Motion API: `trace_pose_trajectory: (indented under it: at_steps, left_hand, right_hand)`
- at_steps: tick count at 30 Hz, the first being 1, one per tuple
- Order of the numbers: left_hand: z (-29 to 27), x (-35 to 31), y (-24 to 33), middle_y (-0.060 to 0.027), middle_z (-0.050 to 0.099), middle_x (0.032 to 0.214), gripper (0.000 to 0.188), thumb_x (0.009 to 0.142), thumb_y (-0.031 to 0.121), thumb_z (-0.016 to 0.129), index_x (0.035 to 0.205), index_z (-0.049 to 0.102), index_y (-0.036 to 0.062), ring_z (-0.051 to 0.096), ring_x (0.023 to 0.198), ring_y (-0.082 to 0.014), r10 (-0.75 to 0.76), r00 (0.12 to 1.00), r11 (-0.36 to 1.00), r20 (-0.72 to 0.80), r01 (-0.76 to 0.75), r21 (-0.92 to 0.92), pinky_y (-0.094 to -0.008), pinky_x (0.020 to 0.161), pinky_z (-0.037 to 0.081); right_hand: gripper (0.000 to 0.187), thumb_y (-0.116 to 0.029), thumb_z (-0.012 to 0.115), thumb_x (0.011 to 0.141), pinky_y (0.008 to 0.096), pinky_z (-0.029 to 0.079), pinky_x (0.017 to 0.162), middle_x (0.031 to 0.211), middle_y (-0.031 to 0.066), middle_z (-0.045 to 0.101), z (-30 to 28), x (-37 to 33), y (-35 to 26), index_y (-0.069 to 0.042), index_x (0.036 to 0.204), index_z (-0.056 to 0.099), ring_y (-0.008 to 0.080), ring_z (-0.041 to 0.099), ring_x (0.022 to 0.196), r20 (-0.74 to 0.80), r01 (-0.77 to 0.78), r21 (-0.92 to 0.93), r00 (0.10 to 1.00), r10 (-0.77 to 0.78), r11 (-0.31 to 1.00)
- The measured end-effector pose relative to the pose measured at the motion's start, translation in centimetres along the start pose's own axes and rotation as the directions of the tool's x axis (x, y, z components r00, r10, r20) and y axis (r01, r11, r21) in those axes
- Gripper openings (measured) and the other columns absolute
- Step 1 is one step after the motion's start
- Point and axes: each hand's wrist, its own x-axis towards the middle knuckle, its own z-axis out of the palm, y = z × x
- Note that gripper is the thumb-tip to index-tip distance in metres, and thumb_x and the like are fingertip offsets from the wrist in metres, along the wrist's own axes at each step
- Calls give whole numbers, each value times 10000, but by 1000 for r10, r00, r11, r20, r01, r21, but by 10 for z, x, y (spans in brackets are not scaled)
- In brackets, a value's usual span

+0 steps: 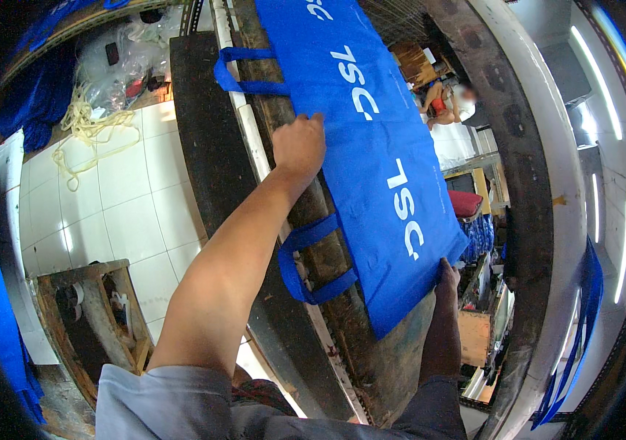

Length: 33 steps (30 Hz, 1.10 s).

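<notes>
A long piece of blue bag fabric (372, 154) with white printing lies along a narrow, worn work table (401, 345). Two blue handle loops stick out from its left edge: a far loop (251, 88) and a near loop (317, 293). Between these loops, my left hand (300, 147) is closed with its fingertips on the fabric's left edge. My right hand (446, 276) grips the near right corner, thumb on top; its other fingers are hidden beneath. Whether the fabric is one layer or several, I cannot tell.
A dark board (214, 139) runs along the table's left side. Pale straps (97, 128) lie tangled on the tiled floor beside clear plastic bags (126, 62). A wooden crate (93, 308) stands lower left. Beyond a thick beam (522, 183), another person (452, 103) sits far right.
</notes>
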Motion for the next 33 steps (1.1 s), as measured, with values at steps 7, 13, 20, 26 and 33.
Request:
trace_pose_trajectory:
  at_steps: [7,13,20,26,33]
  left_hand:
    - [5,-3,2,-163,656,819,134,817,95,504,861,623,51,673,701,-328,20,998,1000,-53,-21,-10,-426,623,546]
    - [6,-3,-9,-192,637,848,222,834,241,608,946,563,55,652,743,-368,-8,998,996,-57,3,-85,-487,664,533]
    - [-45,-42,6,-229,571,1036,314,841,149,590,1097,539,-27,629,855,-378,120,982,879,-146,-173,-444,-461,758,514]
    - [-109,-235,-26,-105,567,859,150,829,-6,608,978,624,-11,577,726,-183,-188,961,763,-203,13,-646,-257,658,464]
    - [-81,-521,-128,-230,607,830,257,842,211,584,928,621,-29,597,793,-386,-379,842,826,383,495,-272,-421,727,476]
  right_hand:
    - [339,-187,678,841,363,478,775,1019,118,641,-5,-4,0,45,1076,599,239,608,840,56,49,-14,997,-48,999]
    - [402,-202,671,852,352,483,730,989,117,627,-19,8,11,46,1142,546,239,605,835,117,7,2,993,-7,1000]
    - [623,-217,655,860,342,470,722,1089,155,556,-86,40,85,47,1325,336,225,563,907,-116,288,-107,947,-300,952]
    - [622,-253,662,847,333,455,793,1148,143,563,-59,-28,81,21,1331,382,205,565,932,21,258,-235,965,-260,937]
    - [575,-255,663,838,378,447,891,1242,170,525,-53,-38,79,10,1301,451,261,569,1032,-35,371,-557,884,-467,743]
